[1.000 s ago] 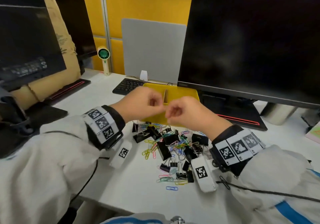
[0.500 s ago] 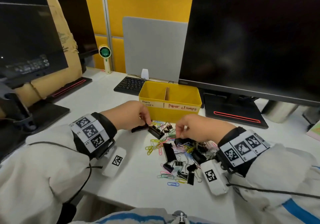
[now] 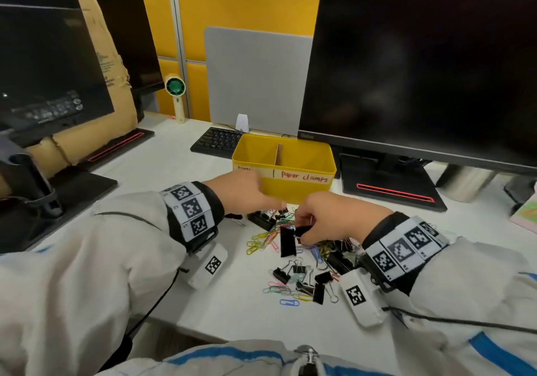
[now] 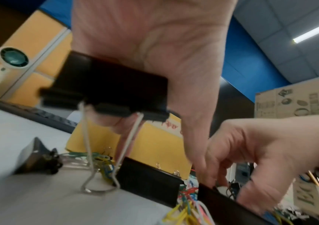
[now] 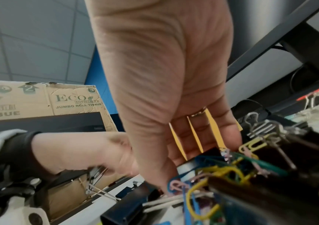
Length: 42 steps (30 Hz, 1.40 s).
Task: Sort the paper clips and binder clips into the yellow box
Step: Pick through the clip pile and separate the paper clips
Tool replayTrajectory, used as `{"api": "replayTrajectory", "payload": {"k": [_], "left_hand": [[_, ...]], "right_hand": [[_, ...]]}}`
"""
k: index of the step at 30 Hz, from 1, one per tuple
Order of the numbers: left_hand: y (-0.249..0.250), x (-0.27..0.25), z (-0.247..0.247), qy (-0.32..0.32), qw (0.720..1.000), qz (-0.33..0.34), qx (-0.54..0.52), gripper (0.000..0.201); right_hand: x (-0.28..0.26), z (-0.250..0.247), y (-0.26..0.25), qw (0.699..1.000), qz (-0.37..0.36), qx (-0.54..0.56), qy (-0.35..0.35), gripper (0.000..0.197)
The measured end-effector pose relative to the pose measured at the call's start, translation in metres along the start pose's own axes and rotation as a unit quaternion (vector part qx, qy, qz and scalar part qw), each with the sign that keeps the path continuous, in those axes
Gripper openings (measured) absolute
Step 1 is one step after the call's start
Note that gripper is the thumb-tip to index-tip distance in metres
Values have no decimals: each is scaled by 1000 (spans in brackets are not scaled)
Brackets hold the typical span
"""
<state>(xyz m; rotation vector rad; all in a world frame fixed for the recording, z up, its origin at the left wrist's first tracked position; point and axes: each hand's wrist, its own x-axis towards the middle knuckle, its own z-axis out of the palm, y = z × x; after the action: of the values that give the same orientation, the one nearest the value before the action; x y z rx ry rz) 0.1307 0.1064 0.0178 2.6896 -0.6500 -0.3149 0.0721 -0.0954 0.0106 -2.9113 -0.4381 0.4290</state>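
Left hand (image 4: 145, 50) grips a black binder clip (image 4: 108, 86) just above the table (image 3: 180, 172), before the yellow box (image 3: 302, 189); right hand (image 3: 328, 218) pinches a small binder clip (image 3: 302, 230) over the clip pile (image 3: 302, 259).

The white desk top (image 3: 180, 169) carried a yellow two-compartment plastic box (image 3: 302, 188), with a scattered pile of coloured wire paper clips (image 3: 261, 242) and black metal binder clips (image 3: 287, 240) just in front. A black keyboard (image 3: 216, 140), two black monitor bases (image 3: 389, 189) and a cream handheld fan (image 3: 176, 96) stood farther back.
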Motion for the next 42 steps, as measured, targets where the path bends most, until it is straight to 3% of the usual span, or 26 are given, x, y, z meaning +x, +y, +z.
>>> {"api": "replayTrajectory", "payload": {"k": [3,6,14,18,20,22,26,29,31,34,38,40,42], "left_hand": [[7,1,4,-52,994,-16,93,61],[10,4,7,-48,991,-19,124,59],[-3,0,-8,-3,999,-50,17,44],[-25,-2,-30,21,995,-96,3,62],[-36,-2,-36,28,992,-125,-13,65],[-40,-3,-37,34,988,-149,-31,62],[-48,-1,-32,40,976,-178,-123,57],[-52,-2,-27,25,962,-199,-182,56],[-56,-2,-21,11,954,-207,-216,45],[-64,0,-15,-2,942,-229,-246,38],[-68,4,-17,8,954,-242,-178,36],[-67,6,-19,33,972,-212,-94,39],[-58,3,-22,105,987,-123,-17,36]], "right_hand": [[-1,-2,1,1000,1,3,8,4],[-6,-6,8,999,3,33,26,5],[-26,-29,39,995,90,-12,30,8],[-24,-36,38,986,143,-72,51,5],[-16,-37,22,985,114,-85,97,11],[-5,-36,-2,989,50,-49,128,5],[27,-23,-43,997,-54,36,45,37],[47,-12,-54,999,-47,-3,6,65],[57,-6,-56,997,-57,-55,-6,69],[65,0,-53,994,-67,-75,-33,64],[66,1,-42,997,-69,-9,21,40],[65,3,-37,996,-68,25,44,26],[64,5,-34,995,-56,50,64,20]]}}
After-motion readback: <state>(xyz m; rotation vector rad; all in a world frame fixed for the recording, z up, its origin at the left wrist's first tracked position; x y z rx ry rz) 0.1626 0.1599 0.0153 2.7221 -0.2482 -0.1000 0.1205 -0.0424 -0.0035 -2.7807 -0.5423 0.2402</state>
